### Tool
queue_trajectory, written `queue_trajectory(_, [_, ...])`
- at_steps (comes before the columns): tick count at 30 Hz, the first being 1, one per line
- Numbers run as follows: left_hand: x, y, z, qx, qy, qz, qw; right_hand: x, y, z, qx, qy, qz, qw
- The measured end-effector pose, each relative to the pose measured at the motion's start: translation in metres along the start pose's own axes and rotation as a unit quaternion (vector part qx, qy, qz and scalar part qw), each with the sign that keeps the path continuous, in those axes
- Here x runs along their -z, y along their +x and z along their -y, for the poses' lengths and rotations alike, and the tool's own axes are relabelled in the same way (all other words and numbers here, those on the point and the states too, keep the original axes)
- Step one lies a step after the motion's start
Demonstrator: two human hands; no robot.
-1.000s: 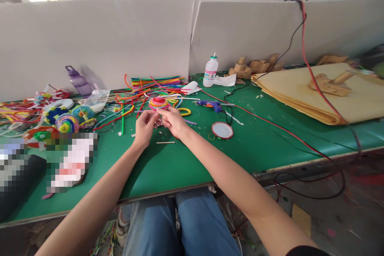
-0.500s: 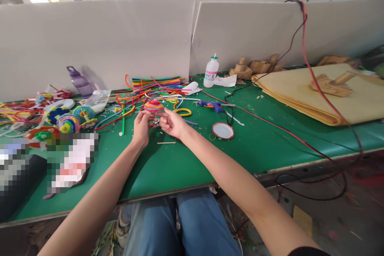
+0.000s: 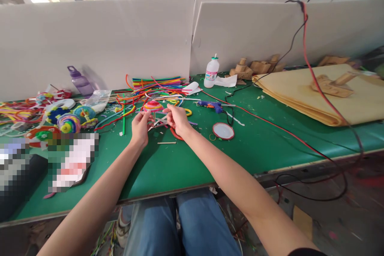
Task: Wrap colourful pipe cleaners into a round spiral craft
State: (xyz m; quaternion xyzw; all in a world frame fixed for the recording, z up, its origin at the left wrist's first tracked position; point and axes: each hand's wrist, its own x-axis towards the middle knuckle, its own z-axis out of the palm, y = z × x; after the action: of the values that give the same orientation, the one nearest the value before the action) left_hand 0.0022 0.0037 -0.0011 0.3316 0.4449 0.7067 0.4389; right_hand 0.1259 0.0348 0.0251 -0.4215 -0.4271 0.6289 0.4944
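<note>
While my knees in blue jeans [image 3: 180,224] sit tucked under the near edge of the green-topped worktable [image 3: 168,168], both my forearms reach out over it. My left hand [image 3: 139,128] pinches the thin stem beneath a small pink-and-yellow coiled pipe-cleaner disc [image 3: 153,106], which is held raised just above the tabletop between my two hands. My right hand [image 3: 177,120] is closed on a looped red pipe cleaner [image 3: 174,134] and touches the stem from the other side; exactly how its fingertips grip I cannot tell. A short pale wooden stick [image 3: 166,143] lies just beside my wrists. Risk noted: the stem is slender, and uneven pressure from either hand could bend it or loosen the coil. Further right rest a round red-rimmed lid [image 3: 222,131] and a blue hot-glue gun [image 3: 211,105]; its trailing cord could snag a sleeve or elbow. Beyond lie a heap of multicoloured pipe cleaners [image 3: 156,84] and a white plastic bottle [image 3: 211,72].
</note>
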Motion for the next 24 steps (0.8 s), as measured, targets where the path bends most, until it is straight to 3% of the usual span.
queue_trajectory(3, [0.000, 0.000, 0.000, 0.002, -0.005, 0.004, 1.000, 0.007, 0.007, -0.002, 0.144, -0.152, -0.056, 0.976])
queue_trajectory(7, [0.001, 0.000, 0.000, 0.008, -0.016, 0.007, 1.000, 0.013, 0.017, -0.008, 0.272, -0.316, -0.034, 0.908])
queue_trajectory(16, [0.003, 0.003, 0.003, 0.021, -0.027, 0.035, 0.999, 0.013, 0.020, -0.014, 0.271, -0.372, -0.019, 0.888])
queue_trajectory(24, [0.004, 0.006, 0.003, 0.020, -0.033, 0.016, 0.999, 0.013, 0.019, -0.015, 0.300, -0.407, 0.011, 0.863])
